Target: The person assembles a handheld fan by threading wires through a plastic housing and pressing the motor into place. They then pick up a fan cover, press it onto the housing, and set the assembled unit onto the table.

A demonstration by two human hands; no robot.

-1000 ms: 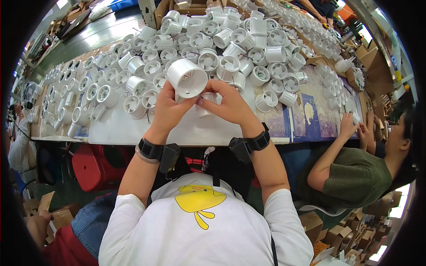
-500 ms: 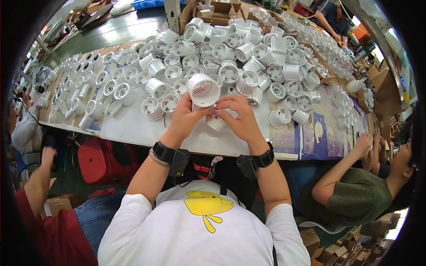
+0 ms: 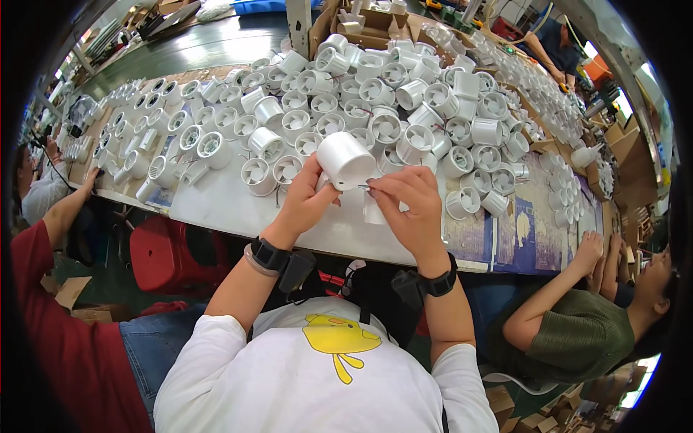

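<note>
My left hand (image 3: 306,200) is closed around a white cylindrical fan housing (image 3: 346,159), held tilted above the table's near edge. The housing's smooth side faces up, and its fan is out of sight. At its lower rim, the thumb and fingers of my right hand (image 3: 413,206) pinch some thin wires (image 3: 365,186). A small white part (image 3: 374,211) shows just below, partly covered by my right hand. Right beyond my hands, a large heap of similar white fan housings (image 3: 385,128) covers the table, many with round fans showing and thin wires hanging out.
White housings with grilles (image 3: 160,170) stand in rows at the left. A cardboard box (image 3: 375,29) sits behind the heap. To my left are a red stool (image 3: 155,252) and a co-worker's red sleeve (image 3: 32,256); a co-worker in green (image 3: 577,317) sits at my right.
The housing has turned in my left hand, so its grille no longer shows and its side does. My right hand has drawn slightly right. The left co-worker's arm now reaches to the table.
</note>
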